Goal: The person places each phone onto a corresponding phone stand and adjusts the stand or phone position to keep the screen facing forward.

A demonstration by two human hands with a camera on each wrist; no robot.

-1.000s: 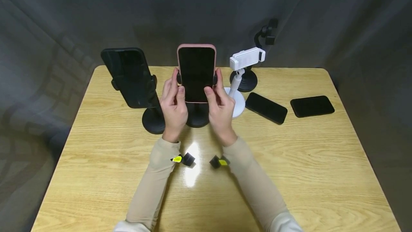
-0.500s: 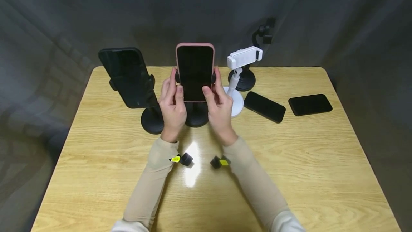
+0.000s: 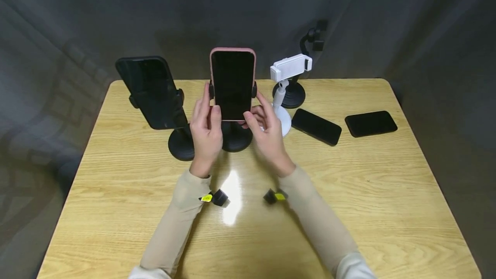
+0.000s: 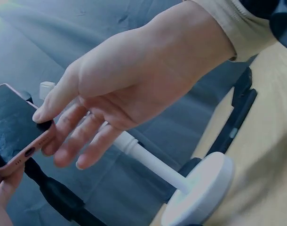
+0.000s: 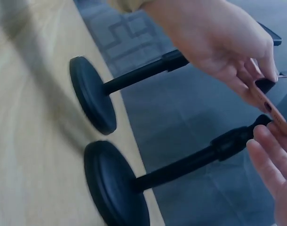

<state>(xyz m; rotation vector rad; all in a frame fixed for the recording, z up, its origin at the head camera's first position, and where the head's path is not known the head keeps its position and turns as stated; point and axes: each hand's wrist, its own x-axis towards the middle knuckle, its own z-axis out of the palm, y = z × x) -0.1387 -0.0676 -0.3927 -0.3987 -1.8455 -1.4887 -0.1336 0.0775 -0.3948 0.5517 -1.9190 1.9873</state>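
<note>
A smartphone in a pink case stands upright between the side clamps of a black phone stand in the head view. My left hand holds its lower left, thumb on the front and fingers along the side. At the lower right corner my right hand has its thumb at the phone's edge, fingers spread loosely. In the left wrist view the right hand shows relaxed, parted fingers. The right wrist view shows the left hand pinching the phone's edge; its screen is hidden there.
To the left, another black stand bears a black phone. A white phone stand is at the right, with a black stand behind it. Two black phones, one angled and one farther right, lie on the wooden table.
My right hand has loosened from the phone's side, its fingers moving off and its wrist shifting right. The left hand stays at the phone. The view has drifted slightly.
</note>
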